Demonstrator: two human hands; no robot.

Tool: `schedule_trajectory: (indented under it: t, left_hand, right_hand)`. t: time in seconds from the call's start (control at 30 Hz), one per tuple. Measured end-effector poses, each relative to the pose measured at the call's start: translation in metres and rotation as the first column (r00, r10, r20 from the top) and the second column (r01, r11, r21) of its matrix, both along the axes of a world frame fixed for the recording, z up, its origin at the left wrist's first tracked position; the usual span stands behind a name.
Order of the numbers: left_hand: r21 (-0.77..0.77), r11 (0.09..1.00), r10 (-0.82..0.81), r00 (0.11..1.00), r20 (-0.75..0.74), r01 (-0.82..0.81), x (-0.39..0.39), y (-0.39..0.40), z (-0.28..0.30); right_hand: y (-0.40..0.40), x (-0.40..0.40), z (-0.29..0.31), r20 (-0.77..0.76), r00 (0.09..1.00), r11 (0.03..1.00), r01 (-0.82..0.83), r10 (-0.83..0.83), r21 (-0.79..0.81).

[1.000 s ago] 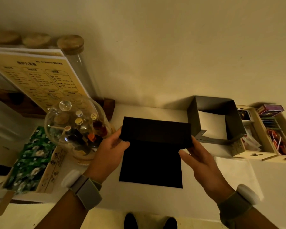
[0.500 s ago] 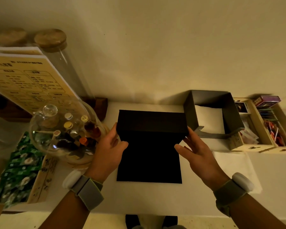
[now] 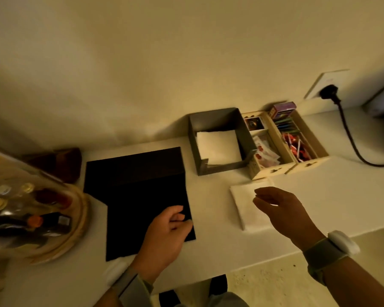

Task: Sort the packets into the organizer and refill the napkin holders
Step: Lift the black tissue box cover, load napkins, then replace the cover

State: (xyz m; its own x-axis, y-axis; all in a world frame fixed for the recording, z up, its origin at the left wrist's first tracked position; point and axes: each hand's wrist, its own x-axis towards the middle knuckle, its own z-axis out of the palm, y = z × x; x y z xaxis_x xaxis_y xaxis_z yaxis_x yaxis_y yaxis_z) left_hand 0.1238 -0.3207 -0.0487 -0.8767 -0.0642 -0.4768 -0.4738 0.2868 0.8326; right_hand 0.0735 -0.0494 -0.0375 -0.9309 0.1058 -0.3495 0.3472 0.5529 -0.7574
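Note:
Black napkins (image 3: 138, 196) lie flat on the white counter, one stack behind the other. My left hand (image 3: 166, 231) rests on the near stack's right edge, fingers curled on it. My right hand (image 3: 282, 209) hovers open over a stack of white napkins (image 3: 246, 207), holding nothing. A grey napkin holder (image 3: 217, 120) with white napkins inside stands by the wall. To its right is a wooden organizer (image 3: 302, 165) holding red and white packets and coloured sachets.
A glass dome (image 3: 29, 216) over small bottles sits on a wooden base at the left. A black plug and cable (image 3: 346, 131) run from a wall socket at the right. The counter's front edge runs just below my hands.
Both hands let go of the far black stack, which now lies flat. My left hand dropped to the near stack; my right hand swung right over the white napkins. The view shifted right.

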Motion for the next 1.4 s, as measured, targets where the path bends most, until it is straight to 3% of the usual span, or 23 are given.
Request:
schedule_trajectory:
  t: [0.2,0.4,0.63,0.77,0.83,0.93,1.03,1.27,1.4]
  left_hand:
    - [-0.020,0.994,-0.103,0.985,0.137,0.106,-0.042,0.083,-0.010]
    - [-0.014,0.999,-0.042,0.982,0.183,0.046,-0.062,0.127,-0.010]
    - [0.103,0.989,0.086,0.981,0.174,-0.105,-0.068,0.150,-0.011]
    - [0.137,0.983,0.089,0.974,0.210,-0.120,-0.066,0.156,-0.012]
    - [0.187,0.972,0.099,0.968,0.232,-0.144,-0.063,0.156,-0.014]
    - [0.272,0.947,0.113,0.969,0.222,-0.172,-0.058,0.148,-0.014]
    - [0.291,0.947,0.089,0.981,0.170,-0.136,-0.057,0.129,-0.011]
    - [0.398,0.913,0.032,0.989,0.142,-0.087,-0.033,0.056,0.000]
    - [0.349,0.931,0.081,0.994,0.077,-0.103,-0.007,0.023,0.003]
  right_hand:
    - [0.055,0.005,-0.015,0.012,0.998,0.960,0.052,-0.058,0.275]
    - [0.071,-0.018,-0.022,0.204,0.977,0.962,0.008,-0.066,0.272]
    - [0.050,-0.034,-0.034,0.234,0.972,0.955,-0.071,0.002,0.287]
    - [0.047,-0.034,-0.035,0.201,0.978,0.989,-0.078,0.052,0.125]
    - [0.049,-0.031,-0.029,0.190,0.981,0.998,-0.037,0.045,-0.046]
    - [0.051,-0.021,-0.016,0.148,0.987,0.939,-0.010,0.065,-0.344]
    - [0.051,-0.012,-0.006,0.115,0.985,0.860,-0.054,0.130,-0.508]
    - [0.001,-0.006,0.001,0.068,0.957,0.741,-0.172,0.282,-0.649]
    - [-0.041,-0.003,0.002,0.066,0.940,0.727,-0.214,0.336,-0.652]
